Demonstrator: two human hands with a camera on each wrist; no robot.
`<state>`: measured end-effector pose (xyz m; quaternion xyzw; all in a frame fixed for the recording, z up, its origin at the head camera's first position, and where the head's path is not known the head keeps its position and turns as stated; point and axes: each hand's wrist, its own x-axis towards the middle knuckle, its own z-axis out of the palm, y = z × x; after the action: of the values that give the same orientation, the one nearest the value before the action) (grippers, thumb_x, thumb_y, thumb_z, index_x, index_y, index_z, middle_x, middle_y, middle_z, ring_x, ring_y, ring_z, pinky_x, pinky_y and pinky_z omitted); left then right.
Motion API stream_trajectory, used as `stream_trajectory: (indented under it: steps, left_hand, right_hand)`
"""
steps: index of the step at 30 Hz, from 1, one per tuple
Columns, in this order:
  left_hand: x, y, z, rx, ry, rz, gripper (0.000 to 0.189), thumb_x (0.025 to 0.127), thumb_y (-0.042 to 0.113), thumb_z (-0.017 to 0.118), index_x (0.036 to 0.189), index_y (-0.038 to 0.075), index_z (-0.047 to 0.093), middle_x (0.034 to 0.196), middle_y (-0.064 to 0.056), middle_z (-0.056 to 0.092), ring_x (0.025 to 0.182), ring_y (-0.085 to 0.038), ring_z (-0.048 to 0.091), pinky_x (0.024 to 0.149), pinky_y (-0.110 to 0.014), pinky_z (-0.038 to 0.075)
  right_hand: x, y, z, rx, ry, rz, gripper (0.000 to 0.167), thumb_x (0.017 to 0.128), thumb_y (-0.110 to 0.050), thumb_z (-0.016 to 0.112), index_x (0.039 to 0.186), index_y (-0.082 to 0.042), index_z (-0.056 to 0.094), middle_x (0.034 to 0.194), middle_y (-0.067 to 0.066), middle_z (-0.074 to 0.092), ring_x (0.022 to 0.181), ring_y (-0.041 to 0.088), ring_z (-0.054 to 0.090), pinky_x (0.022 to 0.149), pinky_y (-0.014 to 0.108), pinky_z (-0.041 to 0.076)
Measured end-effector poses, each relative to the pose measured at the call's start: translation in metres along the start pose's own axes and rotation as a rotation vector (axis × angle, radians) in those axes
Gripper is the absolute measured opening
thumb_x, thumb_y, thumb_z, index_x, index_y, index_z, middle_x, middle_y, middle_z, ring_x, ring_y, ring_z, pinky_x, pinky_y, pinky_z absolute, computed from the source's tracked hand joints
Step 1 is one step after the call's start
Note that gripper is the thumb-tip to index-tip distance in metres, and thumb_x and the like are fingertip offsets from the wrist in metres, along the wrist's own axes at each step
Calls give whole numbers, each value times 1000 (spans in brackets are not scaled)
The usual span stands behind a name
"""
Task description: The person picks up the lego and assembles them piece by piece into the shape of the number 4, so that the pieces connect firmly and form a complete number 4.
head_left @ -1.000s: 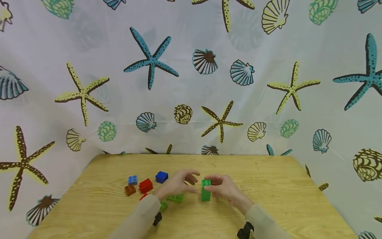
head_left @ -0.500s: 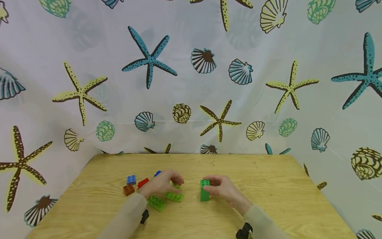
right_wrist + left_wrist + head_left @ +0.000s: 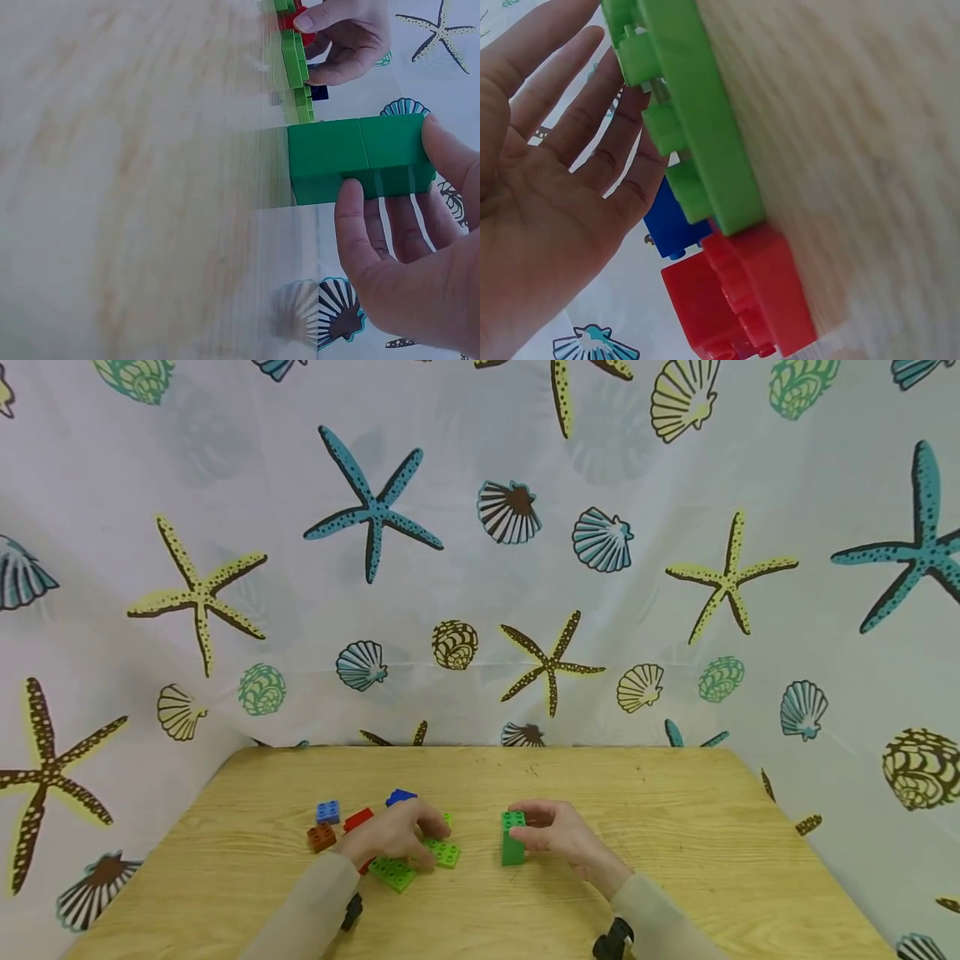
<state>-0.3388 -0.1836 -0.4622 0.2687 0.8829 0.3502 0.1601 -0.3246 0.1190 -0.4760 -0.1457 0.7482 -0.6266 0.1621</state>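
Observation:
My right hand (image 3: 551,828) holds an upright stack of two dark green toy building bricks (image 3: 513,850) on the wooden table. In the right wrist view its thumb and fingers lie around the green stack (image 3: 330,161), whose lower end meets the tabletop. My left hand (image 3: 397,833) hovers low over the lime bricks, thumb and fingers apart. One lime brick (image 3: 446,853) lies under its fingertips, and another lime brick (image 3: 393,874) lies closer to me below the palm. In the left wrist view the fingers reach past the studs of a lime brick (image 3: 697,112).
Red bricks (image 3: 357,819) sit left of my left hand, partly hidden by it. Beyond it lies a dark blue brick (image 3: 401,796). Further left are a light blue brick (image 3: 327,812) and a brown brick (image 3: 322,837). A shell-patterned curtain (image 3: 465,568) surrounds the table (image 3: 675,827).
My left hand has moved left, away from the green stack, and down over the lime bricks. My right hand keeps its hold on the green stack in the same place.

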Motion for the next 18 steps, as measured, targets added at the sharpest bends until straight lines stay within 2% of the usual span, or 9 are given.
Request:
stream_trajectory:
  steps: [9, 18]
  left_hand:
    - [0, -4, 4, -18, -5, -64, 41, 73, 5, 84, 112, 9, 71, 110, -4, 69, 107, -27, 62, 93, -49, 50]
    - [4, -3, 7, 34, 10, -30, 36, 74, 0, 82, 108, 7, 73, 109, -7, 70, 106, -29, 64, 92, -49, 52]
  right_hand:
    - [0, 1, 2, 21, -7, 24, 52, 89, -21, 73, 135, -3, 56, 124, 12, 63, 100, 15, 63, 84, 40, 57]
    - [1, 2, 1, 23, 15, 26, 52, 89, -20, 73, 135, -3, 57, 125, 12, 62, 98, 14, 62, 81, 37, 57]
